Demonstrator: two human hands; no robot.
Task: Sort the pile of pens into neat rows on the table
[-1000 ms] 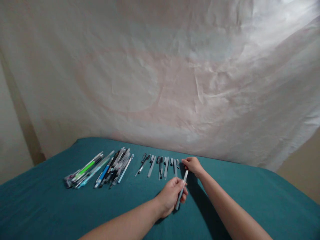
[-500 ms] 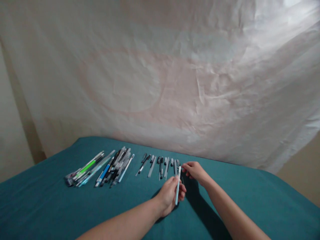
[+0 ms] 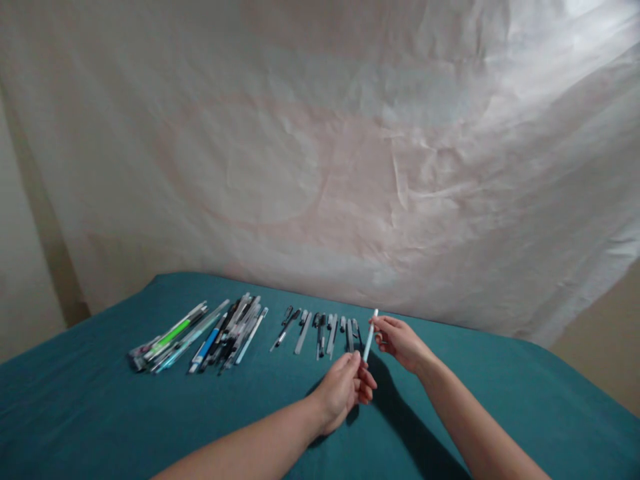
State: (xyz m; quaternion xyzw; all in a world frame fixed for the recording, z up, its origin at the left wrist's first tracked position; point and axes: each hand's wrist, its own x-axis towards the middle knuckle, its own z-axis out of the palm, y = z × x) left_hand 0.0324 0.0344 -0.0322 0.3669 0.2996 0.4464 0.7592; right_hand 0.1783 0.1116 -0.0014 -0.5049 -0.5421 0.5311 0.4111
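Note:
My right hand [image 3: 400, 341] pinches a slim white and pale blue pen [image 3: 370, 335] near its upper part and holds it tilted above the teal cloth. Just below it my left hand [image 3: 345, 390] is loosely curled, its fingertips at the pen's lower end. Immediately left of the pen lies a row of separate pens and caps [image 3: 320, 330]. Further left sits a heap of several pens [image 3: 205, 337], among them a green one and a blue one.
A teal cloth [image 3: 100, 413] covers the table, whose far edge meets a wrinkled white sheet [image 3: 320, 167] hung as a backdrop. A bare wall strip shows at the far left, and floor at the lower right.
The pen passed from my left hand's grip into my right hand's pinch and rose off the cloth, tilting upward. My right hand lifted away from the row.

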